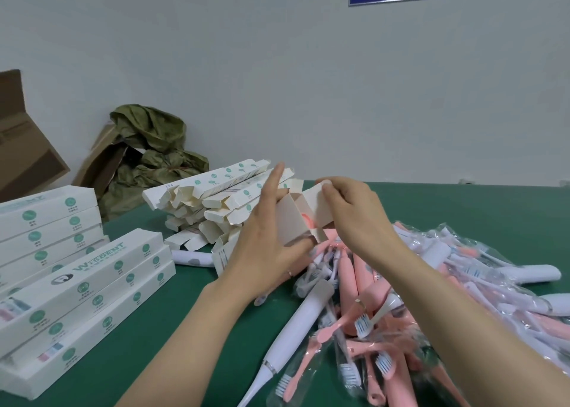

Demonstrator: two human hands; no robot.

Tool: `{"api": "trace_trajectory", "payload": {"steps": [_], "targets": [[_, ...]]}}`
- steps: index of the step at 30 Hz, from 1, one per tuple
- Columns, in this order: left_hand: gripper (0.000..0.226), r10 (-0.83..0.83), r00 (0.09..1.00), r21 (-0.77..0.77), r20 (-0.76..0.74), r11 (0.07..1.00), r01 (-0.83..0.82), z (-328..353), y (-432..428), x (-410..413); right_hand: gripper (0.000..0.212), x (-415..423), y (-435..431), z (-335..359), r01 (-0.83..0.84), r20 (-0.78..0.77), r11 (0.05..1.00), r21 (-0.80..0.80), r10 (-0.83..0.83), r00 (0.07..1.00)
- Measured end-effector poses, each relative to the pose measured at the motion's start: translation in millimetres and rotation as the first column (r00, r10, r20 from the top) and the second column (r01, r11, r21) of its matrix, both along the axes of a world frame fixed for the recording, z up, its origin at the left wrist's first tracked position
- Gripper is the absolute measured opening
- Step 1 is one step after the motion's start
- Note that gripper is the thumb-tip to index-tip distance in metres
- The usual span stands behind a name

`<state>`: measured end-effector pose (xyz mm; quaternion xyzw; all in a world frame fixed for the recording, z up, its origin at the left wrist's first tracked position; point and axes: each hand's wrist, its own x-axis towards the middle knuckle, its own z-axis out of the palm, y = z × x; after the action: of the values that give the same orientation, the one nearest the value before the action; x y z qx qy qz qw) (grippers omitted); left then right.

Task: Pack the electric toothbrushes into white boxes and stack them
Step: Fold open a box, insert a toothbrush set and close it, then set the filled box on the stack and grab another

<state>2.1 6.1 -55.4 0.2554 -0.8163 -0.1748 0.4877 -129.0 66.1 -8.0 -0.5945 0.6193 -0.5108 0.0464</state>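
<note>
A white box (pixel 293 218) is held up over the green table (pixel 462 203), its open end towards me, with something pink showing inside. My left hand (pixel 265 246) grips the box from the left side, index finger stretched up. My right hand (pixel 351 212) pinches the box's end flap at the top. Below lies a heap of pink and white electric toothbrushes (pixel 385 329), many in clear bags. One white toothbrush handle (pixel 296 323) lies nearest me. Closed white boxes (pixel 83 286) are stacked at the left. A pile of open empty boxes (pixel 216 203) lies behind my left hand.
A second stack of closed boxes (pixel 49 221) stands at the far left. Brown cartons (pixel 21 147) and crumpled green wrapping (pixel 154 147) sit beyond the table's left edge against the wall. A white handle (pixel 192 258) lies between the box piles.
</note>
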Motion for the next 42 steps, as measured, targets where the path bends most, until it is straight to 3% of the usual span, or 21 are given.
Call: {"api": "trace_trajectory", "payload": {"steps": [5,10,13,15,17,19,22,25,28,34,39,42], "targets": [[0.033,0.019,0.985,-0.163,-0.174,0.985,-0.048,3,3,-3,0.038,10,4,5,-0.133,0.058,0.990,-0.039,0.135,0.989],[0.012,0.044,0.966,-0.133,-0.256,0.988,-0.081,10,6,-4,0.034,33,9,-4,-0.210,0.154,0.976,-0.061,0.217,0.964],[0.022,0.079,0.952,-0.073,-0.295,0.992,-0.105,11,10,-7,0.038,43,7,-13,-0.175,0.073,0.983,-0.057,0.179,0.981],[0.023,0.015,0.966,-0.023,-0.259,0.999,-0.022,10,11,-6,0.034,40,6,-13,-0.138,0.073,0.986,-0.092,0.144,0.987],[0.052,-0.051,0.987,0.032,-0.149,0.998,0.057,9,9,-1,0.025,31,4,-12,-0.076,0.093,0.988,-0.136,0.090,0.992],[0.077,0.042,0.999,0.006,0.006,0.999,-0.042,5,1,2,0.025,21,0,-12,-0.025,0.138,0.988,-0.152,0.046,0.989],[0.063,0.172,0.985,-0.009,0.029,0.985,-0.172,3,-6,1,0.026,14,-4,-15,-0.026,0.196,0.988,-0.151,0.056,0.979],[0.051,0.144,0.988,0.024,-0.053,0.989,-0.143,2,-9,0,0.031,16,-3,-17,-0.053,0.092,0.991,-0.124,0.064,0.994],[0.051,0.146,0.985,0.029,-0.093,0.989,-0.144,1,-10,-1,0.034,16,-4,-21,-0.056,-0.052,0.985,-0.161,0.048,0.998],[0.047,0.159,0.976,0.022,-0.147,0.987,-0.157,1,-7,-2,0.038,15,-9,-27,-0.040,-0.090,0.980,-0.193,0.023,0.996],[0.046,0.166,0.969,0.040,-0.182,0.986,-0.162,-4,-5,-9,0.053,25,-12,-46,-0.056,-0.225,0.994,-0.098,0.033,0.974],[0.041,0.161,0.959,0.056,-0.235,0.987,-0.152,-2,2,-14,0.049,19,-7,-41,-0.076,-0.196,0.986,-0.149,0.046,0.980]]}}
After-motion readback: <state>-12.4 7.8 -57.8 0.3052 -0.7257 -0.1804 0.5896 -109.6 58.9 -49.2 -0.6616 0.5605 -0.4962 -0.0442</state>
